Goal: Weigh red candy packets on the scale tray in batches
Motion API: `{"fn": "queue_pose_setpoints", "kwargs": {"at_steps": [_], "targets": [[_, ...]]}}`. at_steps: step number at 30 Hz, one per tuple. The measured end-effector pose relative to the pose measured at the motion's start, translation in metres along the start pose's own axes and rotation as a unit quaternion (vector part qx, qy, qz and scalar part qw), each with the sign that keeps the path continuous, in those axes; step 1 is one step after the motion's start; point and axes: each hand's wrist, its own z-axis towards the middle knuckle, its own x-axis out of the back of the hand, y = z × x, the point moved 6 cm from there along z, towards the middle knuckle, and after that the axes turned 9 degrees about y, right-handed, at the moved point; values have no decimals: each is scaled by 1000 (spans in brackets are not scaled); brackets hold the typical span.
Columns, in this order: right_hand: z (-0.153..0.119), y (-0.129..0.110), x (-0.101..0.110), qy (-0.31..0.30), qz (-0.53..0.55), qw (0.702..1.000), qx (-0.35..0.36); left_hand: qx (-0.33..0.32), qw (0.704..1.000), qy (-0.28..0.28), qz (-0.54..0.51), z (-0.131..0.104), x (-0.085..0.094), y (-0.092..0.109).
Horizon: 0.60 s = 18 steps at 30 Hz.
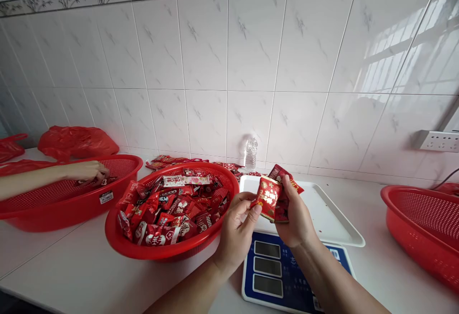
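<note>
Both my hands are raised over the near edge of the white weighing tray (pixel 328 209) of a scale with a blue panel (pixel 287 266). My left hand (pixel 238 232) pinches a red and gold packet (pixel 268 198) between thumb and fingers. Several red packets, one of them a darker red packet (pixel 281 173), are held in my right hand (pixel 297 216), its thumb on top. To the left of my hands stands a red basket (pixel 172 255) heaped with small wrapped packets, among them a white and red one (pixel 186 180).
Another person's hand (pixel 89 171) reaches into a second red basket (pixel 71 209) at the left. Red bags (pixel 77 141) lie behind it. A clear bottle (pixel 251 153) stands by the tiled wall, near loose packets. Another red basket (pixel 423 237) is at the right, below a socket strip (pixel 439 141).
</note>
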Motion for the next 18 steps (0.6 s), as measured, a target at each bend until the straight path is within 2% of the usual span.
{"fn": "queue_pose_setpoints", "kwargs": {"at_steps": [6,11,18], "targets": [[5,7,5,3,-34,999,-9,-2,1000,19,-1,1,2,0],[2,9,2,-26,-72,997,17,-6,1000,-12,26,1,-2,0],[-3,3,-5,-41,-61,997,39,-41,995,-32,82,0,-4,8]]}}
